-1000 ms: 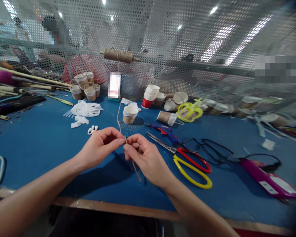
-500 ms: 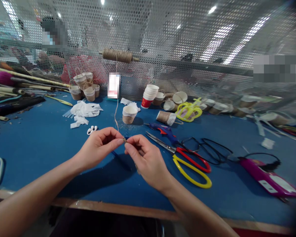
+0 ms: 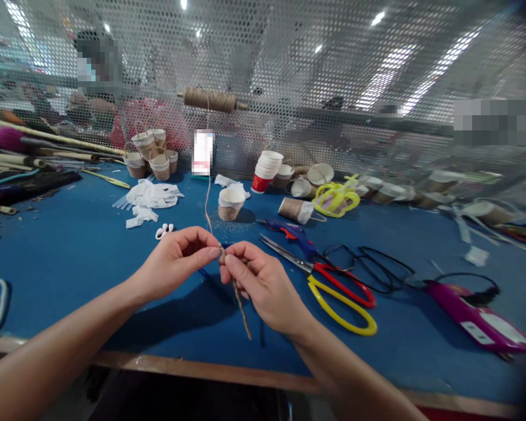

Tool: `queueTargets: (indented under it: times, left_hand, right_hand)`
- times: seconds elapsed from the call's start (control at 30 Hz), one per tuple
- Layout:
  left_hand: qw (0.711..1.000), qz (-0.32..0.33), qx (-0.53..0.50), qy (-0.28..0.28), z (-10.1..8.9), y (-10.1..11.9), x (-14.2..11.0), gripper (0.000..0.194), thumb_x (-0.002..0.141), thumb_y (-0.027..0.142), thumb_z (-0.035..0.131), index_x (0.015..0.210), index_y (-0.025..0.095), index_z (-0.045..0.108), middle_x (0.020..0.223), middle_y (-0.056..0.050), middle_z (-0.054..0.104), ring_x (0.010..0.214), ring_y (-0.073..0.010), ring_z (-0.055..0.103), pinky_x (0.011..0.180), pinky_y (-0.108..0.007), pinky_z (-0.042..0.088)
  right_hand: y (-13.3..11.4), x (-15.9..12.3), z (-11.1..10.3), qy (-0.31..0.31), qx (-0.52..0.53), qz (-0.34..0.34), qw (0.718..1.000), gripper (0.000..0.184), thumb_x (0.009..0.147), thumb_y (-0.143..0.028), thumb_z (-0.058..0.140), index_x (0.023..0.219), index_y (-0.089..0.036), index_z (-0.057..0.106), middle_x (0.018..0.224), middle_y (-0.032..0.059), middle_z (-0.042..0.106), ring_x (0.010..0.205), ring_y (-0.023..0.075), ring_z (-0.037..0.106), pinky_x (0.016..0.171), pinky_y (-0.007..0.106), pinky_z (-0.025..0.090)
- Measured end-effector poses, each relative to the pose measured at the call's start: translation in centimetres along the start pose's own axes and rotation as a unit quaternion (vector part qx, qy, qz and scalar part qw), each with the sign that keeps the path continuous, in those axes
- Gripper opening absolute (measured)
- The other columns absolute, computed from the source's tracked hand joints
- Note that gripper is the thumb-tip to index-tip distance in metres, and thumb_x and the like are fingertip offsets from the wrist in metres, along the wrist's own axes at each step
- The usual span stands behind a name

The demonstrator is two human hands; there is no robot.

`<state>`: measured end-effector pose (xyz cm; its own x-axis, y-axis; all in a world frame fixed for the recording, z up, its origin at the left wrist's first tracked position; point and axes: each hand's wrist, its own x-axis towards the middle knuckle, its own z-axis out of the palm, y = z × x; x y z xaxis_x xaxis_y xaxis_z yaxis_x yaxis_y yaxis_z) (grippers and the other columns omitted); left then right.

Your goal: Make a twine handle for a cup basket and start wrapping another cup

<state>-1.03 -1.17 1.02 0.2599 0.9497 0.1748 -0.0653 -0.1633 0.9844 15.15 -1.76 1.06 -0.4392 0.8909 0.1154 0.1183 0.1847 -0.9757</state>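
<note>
My left hand (image 3: 179, 257) and my right hand (image 3: 258, 280) pinch close together above the middle of the table. Between them is a thin brown rod that looks twine-wrapped (image 3: 242, 308), its lower end slanting down toward me. A strand of twine (image 3: 207, 204) runs from a twine spool (image 3: 210, 100) on the mesh down to my left fingertips, where it meets the rod's upper end. The fingers hide part of that joint. Just beyond my hands stands a paper cup with a brown wrap and white rim (image 3: 230, 209).
To my right lie scissors with red and yellow handles (image 3: 342, 297), a blue glue gun (image 3: 289, 229) and a purple device (image 3: 473, 316). Small wrapped baskets (image 3: 159, 166), white gloves (image 3: 153, 194) and a cup stack (image 3: 266, 171) sit farther back. A perforated mesh (image 3: 289, 64) closes the rear.
The rod's lower part has swung into view below my right hand; before, that hand hid it. Both hands have stayed nearly in place, still pinching.
</note>
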Motion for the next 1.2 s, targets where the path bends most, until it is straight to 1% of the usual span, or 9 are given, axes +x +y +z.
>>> queueTargets:
  times: [0.1,0.23,0.33,0.5,0.73,0.9,0.97,1.07,1.2]
  left_hand:
    - [1.0,-0.005,-0.024,-0.009,-0.1,-0.3,0.0,0.01,0.074,0.023,0.062,0.074,0.014,0.058,0.069,0.002,0.057,0.063,-0.0087,0.053,0.063,-0.022,0.042]
    - [0.997,-0.009,-0.059,-0.041,-0.2,-0.6,0.0,0.012,0.075,0.025,0.061,0.075,0.015,0.056,0.068,0.002,0.056,0.063,-0.0108,0.055,0.065,-0.026,0.044]
    - [0.998,-0.001,-0.051,-0.03,-0.1,-0.6,0.0,0.012,0.075,0.025,0.061,0.075,0.014,0.056,0.068,0.002,0.056,0.063,-0.0106,0.055,0.063,-0.025,0.044]
    - [1.0,0.008,-0.021,-0.014,0.1,-0.4,0.1,0.009,0.075,0.022,0.06,0.072,0.014,0.056,0.067,0.002,0.056,0.061,-0.009,0.053,0.061,-0.022,0.042]
    - [1.0,0.008,-0.005,0.001,0.1,-0.4,0.1,0.008,0.074,0.021,0.062,0.072,0.014,0.058,0.069,0.001,0.059,0.063,-0.0087,0.053,0.061,-0.021,0.043]
    - [1.0,0.005,-0.005,0.0,0.1,-0.4,0.1,0.008,0.073,0.021,0.062,0.07,0.014,0.058,0.067,0.001,0.059,0.062,-0.0089,0.053,0.06,-0.022,0.043]
    - [1.0,0.007,0.001,0.014,0.1,-0.4,0.1,0.008,0.072,0.02,0.062,0.069,0.014,0.058,0.066,0.001,0.059,0.061,-0.0089,0.052,0.059,-0.022,0.043]
    - [0.999,0.011,0.016,0.033,0.3,-0.3,0.3,0.007,0.071,0.019,0.061,0.067,0.014,0.057,0.065,0.001,0.059,0.06,-0.009,0.053,0.058,-0.021,0.044]
    - [0.999,0.016,0.032,0.041,0.5,-0.3,0.3,0.006,0.07,0.019,0.061,0.067,0.015,0.057,0.064,0.002,0.059,0.06,-0.0098,0.053,0.058,-0.022,0.044]
  right_hand:
    - [0.0,0.0,-0.1,-0.024,0.053,0.021,0.998,0.018,0.085,-0.033,0.046,0.076,-0.017,0.046,0.06,-0.0039,0.051,0.044,0.0042,0.035,0.041,0.019,0.027]
    - [0.2,0.1,-0.1,-0.056,0.119,0.047,0.99,0.019,0.084,-0.034,0.048,0.076,-0.017,0.046,0.058,-0.0045,0.05,0.044,0.0033,0.034,0.04,0.018,0.023]
    - [0.3,0.2,0.0,-0.049,0.122,0.051,0.99,0.02,0.083,-0.035,0.049,0.075,-0.017,0.046,0.058,-0.0048,0.05,0.044,0.0032,0.034,0.039,0.018,0.023]
    - [0.2,0.4,0.0,-0.009,0.066,0.027,0.997,0.017,0.081,-0.031,0.053,0.075,-0.018,0.046,0.057,-0.0056,0.051,0.044,0.0039,0.036,0.04,0.018,0.027]
    - [-0.1,0.2,-0.1,-0.002,0.013,0.001,1.0,0.018,0.083,-0.03,0.05,0.071,-0.017,0.047,0.057,-0.0047,0.052,0.043,0.0041,0.036,0.04,0.02,0.026]
    - [-0.2,0.4,-0.3,-0.015,-0.023,0.003,1.0,0.021,0.084,-0.03,0.048,0.068,-0.017,0.049,0.057,-0.0037,0.053,0.046,0.0052,0.039,0.045,0.02,0.031]
    - [-0.1,0.6,-0.2,0.006,-0.035,-0.001,0.999,0.017,0.082,-0.03,0.051,0.071,-0.017,0.05,0.058,-0.0035,0.054,0.048,0.0063,0.043,0.047,0.02,0.034]
    - [0.4,0.6,0.2,0.067,-0.079,-0.031,0.994,0.014,0.077,-0.029,0.057,0.073,-0.018,0.049,0.061,-0.0029,0.056,0.054,0.0084,0.05,0.051,0.021,0.038]
    - [0.9,0.4,0.4,0.11,-0.173,-0.081,0.975,0.011,0.08,-0.027,0.053,0.073,-0.018,0.052,0.061,-0.0018,0.056,0.055,0.0097,0.05,0.053,0.023,0.04]
